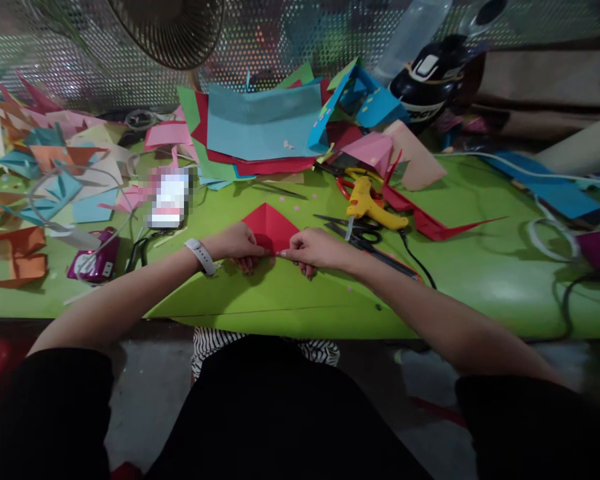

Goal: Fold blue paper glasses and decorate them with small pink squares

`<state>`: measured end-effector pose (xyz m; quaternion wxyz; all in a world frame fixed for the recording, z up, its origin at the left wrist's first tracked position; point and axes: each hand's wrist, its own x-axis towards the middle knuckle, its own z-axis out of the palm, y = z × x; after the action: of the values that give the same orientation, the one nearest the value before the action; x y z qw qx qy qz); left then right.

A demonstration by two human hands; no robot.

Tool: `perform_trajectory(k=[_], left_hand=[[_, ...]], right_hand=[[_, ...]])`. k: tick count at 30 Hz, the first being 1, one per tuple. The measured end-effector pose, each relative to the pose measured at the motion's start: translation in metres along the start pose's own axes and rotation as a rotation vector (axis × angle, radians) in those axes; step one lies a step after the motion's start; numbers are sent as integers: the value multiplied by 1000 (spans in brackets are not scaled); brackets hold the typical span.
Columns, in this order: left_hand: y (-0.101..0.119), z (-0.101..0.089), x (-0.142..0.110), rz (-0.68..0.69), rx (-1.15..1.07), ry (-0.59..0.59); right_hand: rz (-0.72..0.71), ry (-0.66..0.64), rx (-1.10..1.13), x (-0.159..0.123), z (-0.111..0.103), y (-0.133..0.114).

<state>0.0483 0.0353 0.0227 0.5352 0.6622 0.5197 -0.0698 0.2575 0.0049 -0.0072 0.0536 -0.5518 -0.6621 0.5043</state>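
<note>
A red sheet of paper [270,223] folded into a triangle lies on the green table [480,267], its point facing away from me. My left hand [237,245] pinches its near edge from the left, fingers closed on the paper. My right hand [313,250] pinches the same edge from the right, and the fingertips of both hands almost meet at the middle of the fold. A white band sits on my left wrist.
Black scissors [360,233] and a yellow glue gun [370,203] with its black cord lie just right of my hands. A stack of coloured paper [260,127] lies behind, folded paper shapes [40,173] at left, a phone [169,199], a fan at the back.
</note>
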Motion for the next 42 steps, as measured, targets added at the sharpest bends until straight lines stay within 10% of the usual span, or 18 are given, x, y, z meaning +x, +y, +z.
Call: perform_trajectory(k=[14,26,31,37,42], left_hand=[[-37,-32,-22,-128,52,-30],[-104,-55,-81,-51,177,303],[-83,-19,-80,395,616,783],[-76,2,-51,721,778,546],[-79,-8,-50,797,887,480]], right_hand=[[2,5,0,-4,-2,-3],[23,-45,4,0,-1,0],[-18,-21,-49,-2,-1,-4],[-124,133,-251,-14,-4,-9],[-541,324,-748,-18,0,-1]])
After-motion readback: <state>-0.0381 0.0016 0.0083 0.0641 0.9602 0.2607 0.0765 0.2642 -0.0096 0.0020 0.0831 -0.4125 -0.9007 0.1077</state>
